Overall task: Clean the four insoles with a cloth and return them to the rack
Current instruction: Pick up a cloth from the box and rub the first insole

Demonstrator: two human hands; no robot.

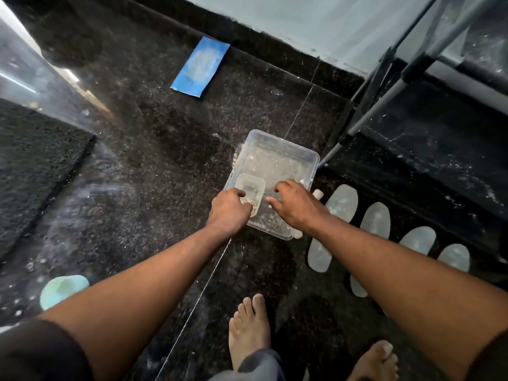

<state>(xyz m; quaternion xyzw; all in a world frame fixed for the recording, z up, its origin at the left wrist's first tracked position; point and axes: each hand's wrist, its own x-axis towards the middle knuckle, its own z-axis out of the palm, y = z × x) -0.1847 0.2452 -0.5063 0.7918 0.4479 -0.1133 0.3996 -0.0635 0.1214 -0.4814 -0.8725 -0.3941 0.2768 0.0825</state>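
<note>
head view: clear tub (286,149) holds small container (251,188); left hand (229,210) grips it.

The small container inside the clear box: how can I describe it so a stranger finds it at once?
Find the metal rack at the right; a clear plastic box sits on the floor beside it. Inside, at its near left corner, the small container is the only tub nested there, gripped by the left hand.

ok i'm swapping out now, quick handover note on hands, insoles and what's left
Left hand: grip closed on something pale inside the clear plastic tub; whether it is the cloth is unclear.
Right hand: open, fingers spread over the tub.
Four pale grey insoles lie in a row on the dark floor beside the metal-legged rack.
Done: none visibly back on the rack.
Left: wipe all four, return them.
</note>
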